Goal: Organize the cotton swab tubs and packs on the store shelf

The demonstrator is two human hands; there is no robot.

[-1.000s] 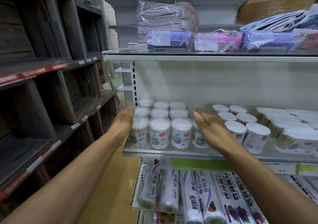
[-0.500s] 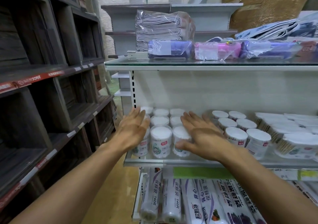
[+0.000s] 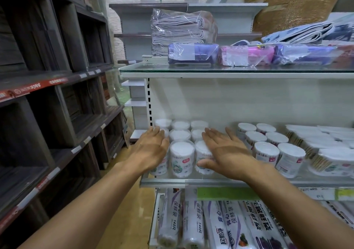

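Observation:
A block of clear cotton swab tubs [image 3: 182, 157] stands in rows at the left end of the middle shelf [image 3: 164, 181]. My left hand [image 3: 150, 150] lies flat with straight fingers against the block's left side. My right hand [image 3: 225, 152] rests with spread fingers over the block's right column and hides part of it. A second group of tubs [image 3: 268, 149] stands apart to the right in a slanted double row. Flat packs of swabs [image 3: 329, 153] are piled at the far right of the shelf.
Above is a glass shelf [image 3: 210, 70] with wrapped packs and folded cloths. Rolls of plastic bags [image 3: 193, 224] lie on the shelf below. A dark wooden shelving unit [image 3: 47, 105] lines the left side of a narrow aisle.
Both hands rose from the sides of the left tub block to lie over its front tubs, fingers spreading. The camera tilted down slightly.

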